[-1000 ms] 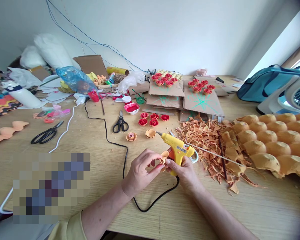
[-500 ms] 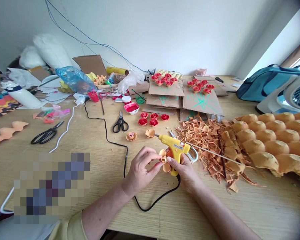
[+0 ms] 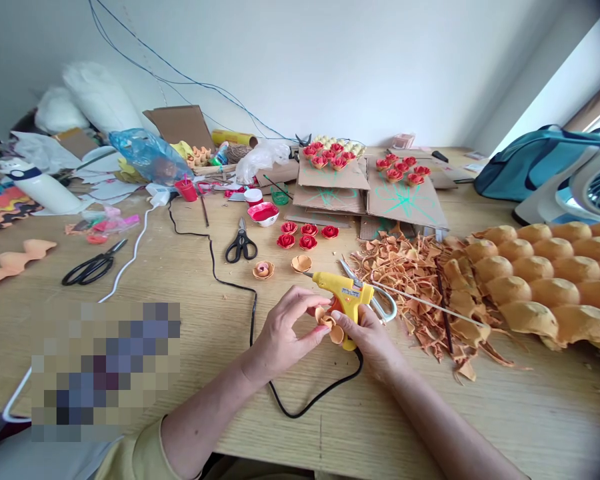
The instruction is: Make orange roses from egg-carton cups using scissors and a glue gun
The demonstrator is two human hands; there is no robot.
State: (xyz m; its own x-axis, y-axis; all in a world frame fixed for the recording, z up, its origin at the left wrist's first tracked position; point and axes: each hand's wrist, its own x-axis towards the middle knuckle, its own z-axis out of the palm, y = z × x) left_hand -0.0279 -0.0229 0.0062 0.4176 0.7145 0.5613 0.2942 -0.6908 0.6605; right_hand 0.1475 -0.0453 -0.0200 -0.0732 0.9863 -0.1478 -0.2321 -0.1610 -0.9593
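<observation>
Between my two hands is a small flower of orange egg-carton petals (image 3: 335,333). My left hand (image 3: 289,328) pinches it from the left with thumb and fingers. My right hand (image 3: 375,343) is wrapped round the handle of a yellow hot glue gun (image 3: 347,297), its thumb close against the petals. The gun's nozzle points up and left, near an orange petal cup (image 3: 301,264) on the table. Left of that cup lies an unpainted carton rose (image 3: 263,269). Several red-painted roses (image 3: 309,243) sit just behind. Part of the flower is hidden by my fingers.
Orange carton scraps (image 3: 405,287) and white-handled scissors (image 3: 384,305) lie to the right, before a large egg tray (image 3: 555,267). Black scissors (image 3: 241,245) and a bowl of red paint (image 3: 263,213) stand behind. The gun's black cord (image 3: 300,415) loops across the table.
The petals between my hands have turned and shifted slightly right and down. The glue gun has moved a little left, its nozzle tilting slightly. My left fingers have closed in nearer to it.
</observation>
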